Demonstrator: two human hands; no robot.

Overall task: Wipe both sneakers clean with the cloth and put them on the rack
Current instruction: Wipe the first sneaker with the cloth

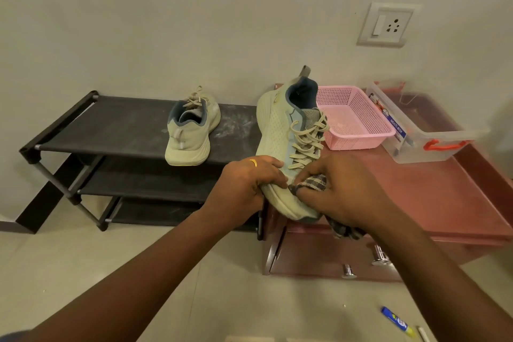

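Note:
One pale green sneaker point(191, 130) stands on the top shelf of the black shoe rack point(111, 125), heel towards me. The second sneaker point(280, 130) is held up in the air between the rack and the cabinet, toe towards me, heel raised. My left hand point(249, 180) grips its toe end from the left side; a gold ring shows on one finger. My right hand point(341, 191) holds a grey patterned cloth point(315, 182) pressed against the front of this sneaker, just below the laces. The cloth's tail hangs under my right palm.
A reddish low cabinet point(433, 203) with metal drawer knobs stands right of the rack. On it sit a pink mesh basket point(358, 119) and a clear plastic box point(427, 133) with orange clips. A blue tube point(397, 322) lies on the tiled floor. A wall socket point(385, 25) is above.

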